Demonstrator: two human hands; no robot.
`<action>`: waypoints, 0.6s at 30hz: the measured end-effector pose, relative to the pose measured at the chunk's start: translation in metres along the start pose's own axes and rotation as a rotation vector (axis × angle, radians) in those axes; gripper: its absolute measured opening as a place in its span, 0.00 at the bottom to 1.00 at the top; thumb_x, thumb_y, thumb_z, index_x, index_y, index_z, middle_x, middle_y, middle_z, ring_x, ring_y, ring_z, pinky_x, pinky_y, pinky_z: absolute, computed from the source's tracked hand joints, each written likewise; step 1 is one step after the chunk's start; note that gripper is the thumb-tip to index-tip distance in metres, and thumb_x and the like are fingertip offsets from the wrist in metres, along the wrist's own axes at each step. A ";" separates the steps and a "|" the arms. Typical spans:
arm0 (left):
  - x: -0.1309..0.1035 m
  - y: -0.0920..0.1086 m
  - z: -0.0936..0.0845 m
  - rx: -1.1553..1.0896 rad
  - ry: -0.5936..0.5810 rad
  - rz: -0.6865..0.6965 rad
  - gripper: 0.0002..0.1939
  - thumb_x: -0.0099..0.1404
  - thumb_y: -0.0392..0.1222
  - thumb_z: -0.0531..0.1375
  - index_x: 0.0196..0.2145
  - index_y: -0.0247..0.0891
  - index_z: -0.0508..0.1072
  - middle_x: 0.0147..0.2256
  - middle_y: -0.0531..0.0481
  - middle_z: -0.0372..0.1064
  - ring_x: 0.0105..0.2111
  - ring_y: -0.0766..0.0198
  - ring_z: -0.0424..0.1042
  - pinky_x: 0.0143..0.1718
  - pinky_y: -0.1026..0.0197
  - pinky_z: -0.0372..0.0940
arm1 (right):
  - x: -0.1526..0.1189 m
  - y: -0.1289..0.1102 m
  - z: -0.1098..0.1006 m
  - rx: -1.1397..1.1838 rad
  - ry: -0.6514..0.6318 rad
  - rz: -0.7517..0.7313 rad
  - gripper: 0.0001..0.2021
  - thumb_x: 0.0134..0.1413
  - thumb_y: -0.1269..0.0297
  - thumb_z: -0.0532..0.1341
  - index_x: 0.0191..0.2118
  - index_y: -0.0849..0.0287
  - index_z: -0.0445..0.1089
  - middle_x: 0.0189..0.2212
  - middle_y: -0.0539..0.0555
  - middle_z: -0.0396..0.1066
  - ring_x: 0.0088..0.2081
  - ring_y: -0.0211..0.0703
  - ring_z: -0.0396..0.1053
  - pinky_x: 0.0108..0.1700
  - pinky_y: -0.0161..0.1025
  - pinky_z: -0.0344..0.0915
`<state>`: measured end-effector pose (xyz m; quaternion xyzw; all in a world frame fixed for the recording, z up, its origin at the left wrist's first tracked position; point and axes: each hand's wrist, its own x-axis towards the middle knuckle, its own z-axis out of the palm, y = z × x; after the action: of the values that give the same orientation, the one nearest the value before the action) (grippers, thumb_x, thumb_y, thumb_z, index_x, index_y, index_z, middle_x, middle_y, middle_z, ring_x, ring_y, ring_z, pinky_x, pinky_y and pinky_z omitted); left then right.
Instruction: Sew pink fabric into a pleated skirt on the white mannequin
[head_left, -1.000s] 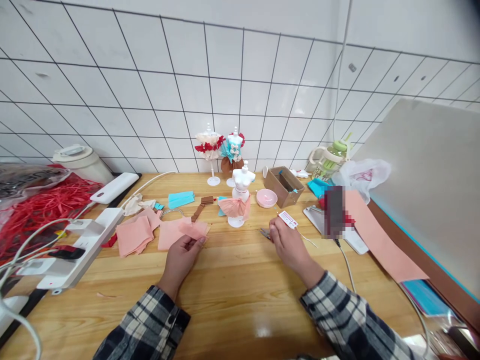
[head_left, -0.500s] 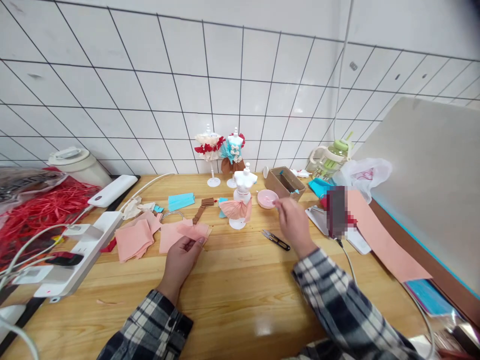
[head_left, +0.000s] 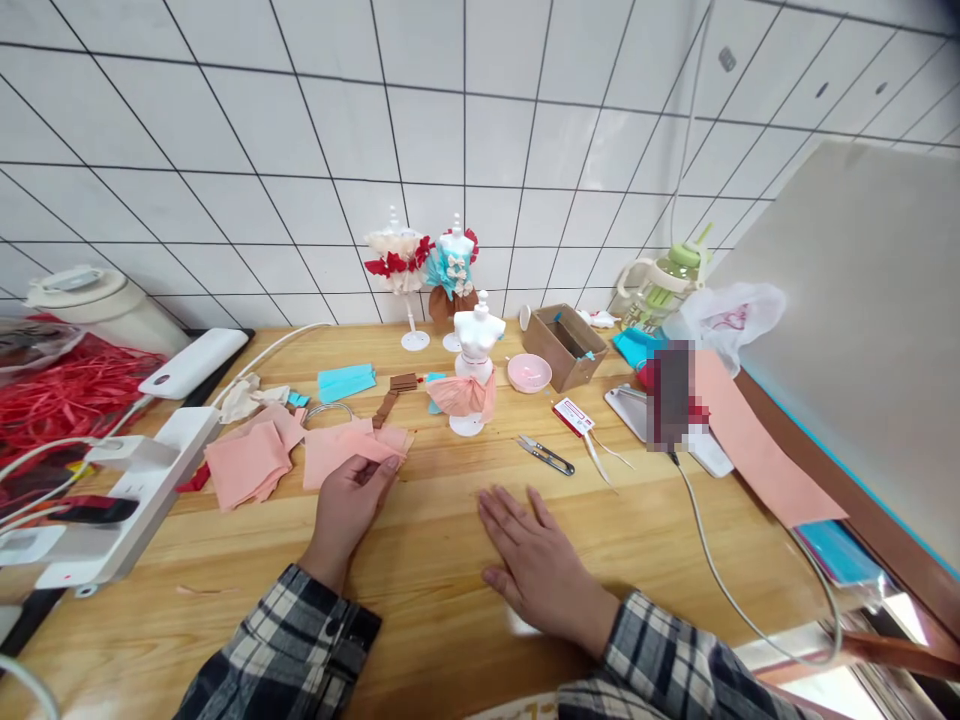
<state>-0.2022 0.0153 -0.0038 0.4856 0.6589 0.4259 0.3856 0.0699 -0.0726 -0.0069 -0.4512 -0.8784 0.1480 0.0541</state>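
Pink sheet (head_left: 388,440), thin and slightly see-through at its edge, lies left of centre on the wooden table (head_left: 420,620), its right end pinched in the left hand (head_left: 346,505). The thumb and fingers of that hand are closed together on the edge, with no gap showing between them. The right hand (head_left: 534,565) is open, palm down at the near side of the table, fingers loosely extended and slightly apart; nothing shows in its grip, though what is under the palm cannot be told. Beyond the two hands stands a white dress form (head_left: 478,335), upright, with a gathered pink skirt (head_left: 469,397) around its lower part. Two dressed forms stand at the far side, near the tiled wall (head_left: 315,210). Left of the held sheet is a stack of pink pieces (head_left: 247,462), with blue strips (head_left: 346,382) farther off. Right of the white form sit a pink bowl (head_left: 529,373) and, just beside it, an open cardboard box (head_left: 566,350). Small black-handled snips (head_left: 546,455) lie beyond the right hand, with a white-and-red card (head_left: 574,417) to their right
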 end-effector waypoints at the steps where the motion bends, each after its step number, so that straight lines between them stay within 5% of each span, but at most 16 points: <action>1: 0.000 -0.001 0.000 -0.009 -0.003 0.004 0.21 0.52 0.56 0.65 0.33 0.34 0.77 0.30 0.47 0.77 0.28 0.61 0.70 0.29 0.64 0.63 | 0.002 -0.003 0.000 0.018 -0.009 -0.039 0.32 0.67 0.52 0.47 0.71 0.60 0.38 0.70 0.55 0.38 0.70 0.50 0.35 0.69 0.61 0.32; 9: 0.000 -0.002 0.000 0.007 -0.007 0.021 0.22 0.53 0.58 0.64 0.34 0.33 0.77 0.31 0.47 0.77 0.29 0.61 0.70 0.29 0.63 0.63 | 0.004 -0.010 -0.001 0.064 0.118 -0.057 0.20 0.67 0.54 0.50 0.61 0.44 0.63 0.69 0.47 0.44 0.70 0.55 0.38 0.66 0.67 0.38; 18: -0.005 0.005 0.000 0.058 0.014 0.009 0.21 0.54 0.56 0.63 0.33 0.34 0.77 0.28 0.47 0.77 0.27 0.60 0.70 0.28 0.63 0.63 | 0.013 -0.014 0.013 0.147 0.317 0.025 0.08 0.63 0.61 0.59 0.35 0.47 0.75 0.56 0.43 0.69 0.62 0.48 0.58 0.67 0.59 0.39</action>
<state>-0.1995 0.0108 0.0011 0.4966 0.6713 0.4119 0.3650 0.0485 -0.0730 -0.0156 -0.4747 -0.8400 0.1394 0.2229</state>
